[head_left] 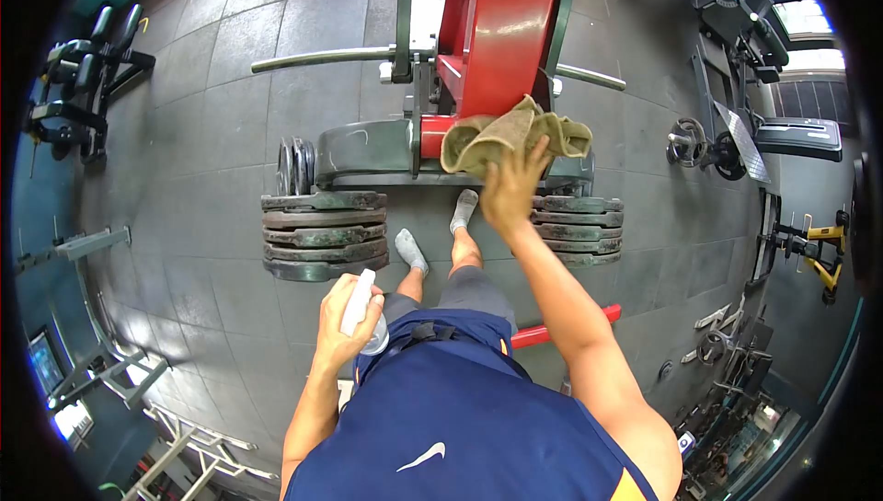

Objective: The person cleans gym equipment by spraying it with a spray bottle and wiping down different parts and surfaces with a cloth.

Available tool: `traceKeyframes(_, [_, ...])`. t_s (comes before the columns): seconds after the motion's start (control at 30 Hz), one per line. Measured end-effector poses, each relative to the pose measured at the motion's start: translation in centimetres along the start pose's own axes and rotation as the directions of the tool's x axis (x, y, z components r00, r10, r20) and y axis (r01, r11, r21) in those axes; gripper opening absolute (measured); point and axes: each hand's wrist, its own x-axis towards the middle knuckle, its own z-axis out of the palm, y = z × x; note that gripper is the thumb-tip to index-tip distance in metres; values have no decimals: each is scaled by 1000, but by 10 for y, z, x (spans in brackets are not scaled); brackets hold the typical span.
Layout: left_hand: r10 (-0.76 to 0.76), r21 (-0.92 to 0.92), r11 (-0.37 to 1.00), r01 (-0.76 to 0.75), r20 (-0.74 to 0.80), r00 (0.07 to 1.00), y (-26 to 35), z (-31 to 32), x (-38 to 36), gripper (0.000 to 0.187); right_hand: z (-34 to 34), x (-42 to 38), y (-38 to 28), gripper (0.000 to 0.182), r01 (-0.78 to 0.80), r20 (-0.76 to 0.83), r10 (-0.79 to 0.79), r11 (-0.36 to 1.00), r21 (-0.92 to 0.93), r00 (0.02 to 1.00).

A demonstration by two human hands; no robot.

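Note:
My left hand (338,331) is closed around a spray bottle with a white trigger head (359,302), held in front of my waist. Part of its clear body shows below the fingers. Ahead of me, my right hand (511,190) has its fingers over a crumpled olive-brown cloth (501,138). That cloth lies against the lower end of a red machine frame (515,32), at its dark green crossbar (363,147). The palm side of this hand is hidden.
Stacked weight plates (325,236) stand left of my feet, and another stack (578,230) stands to the right. A metal bar (322,58) sticks out from the machine. A red beam (566,326) lies by my right hip. Gym machines (87,87) line both sides.

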Motion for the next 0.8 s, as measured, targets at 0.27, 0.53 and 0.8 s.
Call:
traceKeyframes(0.27, [-124, 57, 991, 124, -14, 992, -3, -11, -7, 7, 20, 23, -29, 63, 302, 83, -309, 949, 92, 947])
traceKeyframes(0.53, [-228, -67, 972, 223, -70, 971, -19, -17, -20, 10, 5, 64, 49, 33, -213, -293, 234, 971, 105, 927])
traceKeyframes(0.8, [-146, 96, 986, 139, 63, 987, -26, -4, -5, 11, -16, 14, -37, 58, -254, -187, 486, 703, 665, 854])
